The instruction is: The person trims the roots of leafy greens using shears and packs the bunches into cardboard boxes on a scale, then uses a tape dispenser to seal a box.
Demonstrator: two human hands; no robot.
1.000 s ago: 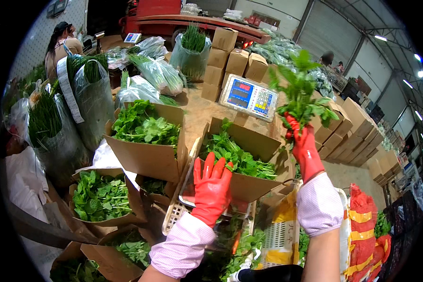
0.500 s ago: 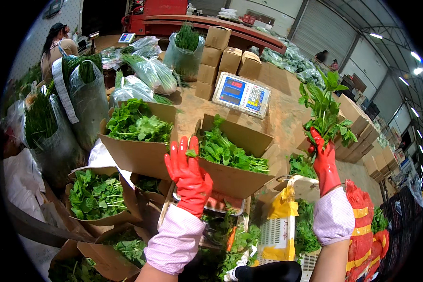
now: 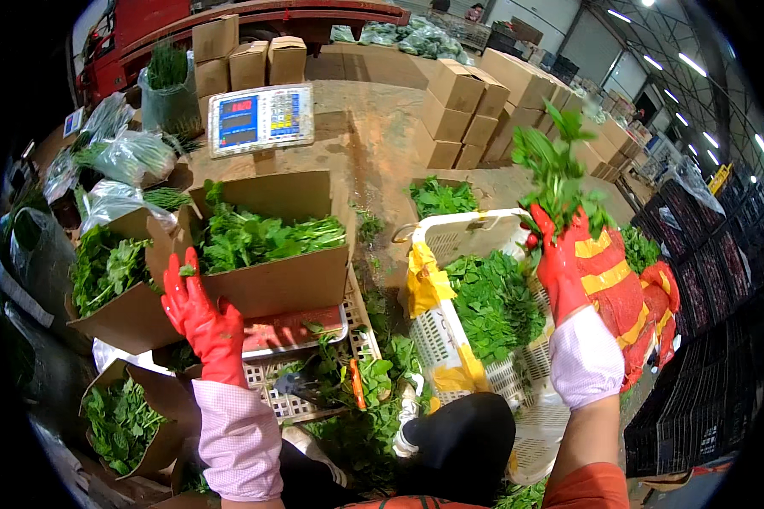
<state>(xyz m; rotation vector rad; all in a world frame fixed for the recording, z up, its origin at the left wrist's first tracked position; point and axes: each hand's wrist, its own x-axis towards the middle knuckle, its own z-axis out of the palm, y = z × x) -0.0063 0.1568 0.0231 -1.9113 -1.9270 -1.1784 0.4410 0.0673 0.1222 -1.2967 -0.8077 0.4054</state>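
My right hand (image 3: 560,259), in a red rubber glove, grips a bunch of leafy green stems (image 3: 556,165) and holds it upright. This bunch is above the right side of a white plastic crate (image 3: 450,327), which has yellow tape on it and loose leafy greens (image 3: 497,297) inside. On the left, my left hand (image 3: 204,318), gloved the same way, is raised with its fingers apart. A small bit of leaf (image 3: 187,271) clings by its fingertips. Just beyond that hand stands an open cardboard box (image 3: 276,284) full of leafy greens (image 3: 267,237).
A digital scale (image 3: 261,119) stands past the box. More boxes of greens (image 3: 123,420) crowd the left. Red mesh sacks (image 3: 611,271) and stacked black crates (image 3: 696,373) line the right. Below are an orange-handled tool (image 3: 356,384) and scattered leaves. Closed cartons (image 3: 454,110) are stacked farther back.
My view has swung right and down, bringing the white crate into fuller sight. The bunch in my right hand has come lower, toward the crate. My left hand stays raised and spread.
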